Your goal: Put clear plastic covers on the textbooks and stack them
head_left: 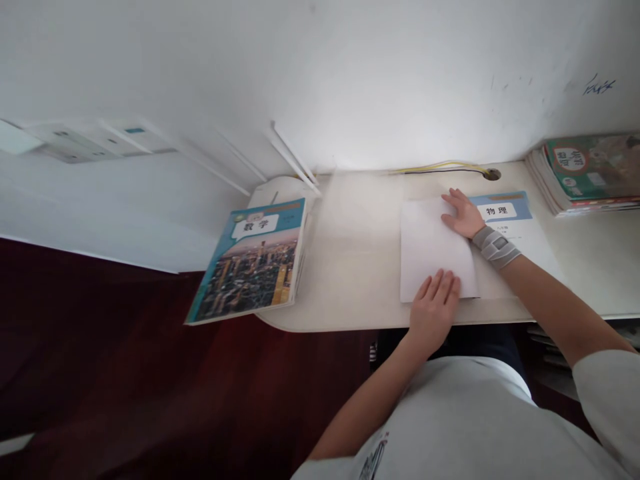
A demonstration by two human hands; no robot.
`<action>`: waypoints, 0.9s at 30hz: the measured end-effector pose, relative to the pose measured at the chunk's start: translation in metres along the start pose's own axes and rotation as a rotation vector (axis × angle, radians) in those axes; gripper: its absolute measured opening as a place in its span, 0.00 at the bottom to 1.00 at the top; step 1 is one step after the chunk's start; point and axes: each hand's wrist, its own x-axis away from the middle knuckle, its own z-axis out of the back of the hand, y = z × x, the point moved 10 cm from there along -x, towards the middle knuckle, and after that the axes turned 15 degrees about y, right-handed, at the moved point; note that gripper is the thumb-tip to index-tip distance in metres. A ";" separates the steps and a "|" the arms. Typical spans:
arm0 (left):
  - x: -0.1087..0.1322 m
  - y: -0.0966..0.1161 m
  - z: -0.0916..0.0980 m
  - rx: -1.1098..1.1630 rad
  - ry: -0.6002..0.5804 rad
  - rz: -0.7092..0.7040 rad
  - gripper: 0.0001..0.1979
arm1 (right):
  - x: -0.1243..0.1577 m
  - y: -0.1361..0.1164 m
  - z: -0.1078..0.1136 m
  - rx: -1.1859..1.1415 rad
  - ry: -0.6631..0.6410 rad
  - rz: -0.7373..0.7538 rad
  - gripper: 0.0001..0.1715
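A textbook (520, 233) with a blue band across its top and a white title label lies opened on the desk in front of me. Its blank white left page (430, 247) is turned flat to the left. On the upper part of that page rests my right hand (464, 215), fingers apart, with a grey band around the wrist. My left hand (436, 300) lies flat over the page's lower edge, fingers stretched out and close together. Neither hand grips anything.
Math textbooks (255, 260) are stacked at the desk's left end, jutting past its edge. More books (590, 170) are piled at the right by the wall. Yellow and black wires (445, 165) run along the back into a round hole (492, 174). The white desk (345, 267) has a rounded left corner.
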 end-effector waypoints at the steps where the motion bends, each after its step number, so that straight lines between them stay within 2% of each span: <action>1: -0.003 0.006 -0.002 0.010 -0.004 -0.022 0.17 | 0.000 0.000 0.000 0.001 -0.004 0.007 0.34; 4: -0.008 0.015 -0.006 0.025 -0.001 -0.077 0.17 | 0.001 -0.002 0.000 0.000 -0.024 0.038 0.35; 8: -0.003 0.008 -0.008 0.007 -0.003 -0.085 0.16 | 0.006 -0.010 -0.002 0.043 -0.065 0.091 0.36; 13: 0.005 0.008 -0.018 -0.019 -0.086 -0.076 0.18 | 0.010 -0.021 -0.010 0.102 -0.110 0.200 0.37; 18: 0.003 0.006 -0.023 -0.055 -0.142 -0.064 0.17 | 0.008 -0.015 -0.006 0.146 -0.042 0.141 0.37; 21: 0.002 -0.001 -0.018 -0.031 -0.143 -0.052 0.15 | 0.014 -0.025 -0.011 0.161 -0.111 0.207 0.38; 23: -0.001 -0.018 -0.009 -0.038 -0.129 0.009 0.17 | 0.017 -0.031 -0.014 0.145 -0.146 0.246 0.39; 24: -0.003 -0.035 -0.002 -0.071 -0.112 0.077 0.20 | 0.017 -0.032 -0.013 0.131 -0.135 0.243 0.39; 27: -0.003 -0.111 0.025 -0.252 -0.068 0.433 0.26 | 0.009 -0.023 -0.005 0.086 -0.016 0.164 0.40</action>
